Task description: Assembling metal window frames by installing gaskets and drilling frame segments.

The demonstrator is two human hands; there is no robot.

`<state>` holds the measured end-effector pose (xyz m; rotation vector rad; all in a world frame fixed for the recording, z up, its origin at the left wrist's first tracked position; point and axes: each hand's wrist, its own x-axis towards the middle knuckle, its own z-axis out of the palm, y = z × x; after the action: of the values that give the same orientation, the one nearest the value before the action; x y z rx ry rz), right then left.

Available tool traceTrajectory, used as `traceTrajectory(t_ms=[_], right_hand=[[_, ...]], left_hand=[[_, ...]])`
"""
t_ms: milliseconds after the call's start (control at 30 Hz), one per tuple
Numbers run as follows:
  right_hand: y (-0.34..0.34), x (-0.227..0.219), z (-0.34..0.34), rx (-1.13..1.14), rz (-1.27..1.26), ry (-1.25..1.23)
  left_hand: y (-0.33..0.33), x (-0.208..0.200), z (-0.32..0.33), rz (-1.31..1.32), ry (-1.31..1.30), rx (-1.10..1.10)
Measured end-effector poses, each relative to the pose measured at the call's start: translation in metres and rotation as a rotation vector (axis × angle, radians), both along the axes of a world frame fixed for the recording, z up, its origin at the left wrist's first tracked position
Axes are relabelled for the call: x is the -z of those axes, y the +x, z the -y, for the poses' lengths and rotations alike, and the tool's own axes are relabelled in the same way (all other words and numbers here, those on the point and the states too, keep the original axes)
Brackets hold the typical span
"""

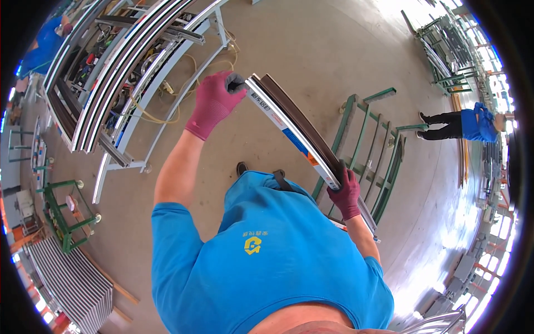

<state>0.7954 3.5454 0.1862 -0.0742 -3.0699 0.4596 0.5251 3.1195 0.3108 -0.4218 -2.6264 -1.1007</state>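
Note:
My right hand, in a maroon glove, is wrapped round a bundle of long aluminium profiles at about mid-length. One profile is a silver-white bar with printed film and a blue and orange label; a dark brown bar lies alongside it. The bundle slants from far left to near right in front of me. At its far end my left hand, gloved in maroon with grey fingertips, is closed, its fingertips pinching at the end's edge. Exactly how the fingertips grip there is partly hidden.
A workbench frame with long profiles and tools stands at the left. A green rack cart is just right of the bundle. Another green cart and striped stacked profiles lie at lower left. A person in blue stands far right.

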Motion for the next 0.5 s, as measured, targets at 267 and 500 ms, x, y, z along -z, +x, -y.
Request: traceTrajectory(t_ms=[267,500], right_hand=[[0.000,-0.003,-0.005,-0.006,-0.063,0.049],[-0.002,-0.014,0.010,0.006,0.051,-0.041]], left_hand=[[-0.003,0.001,-0.012,-0.184,-0.149,0.075],[0.021,0.028,-0.038,-0.548,-0.215,0.017]])
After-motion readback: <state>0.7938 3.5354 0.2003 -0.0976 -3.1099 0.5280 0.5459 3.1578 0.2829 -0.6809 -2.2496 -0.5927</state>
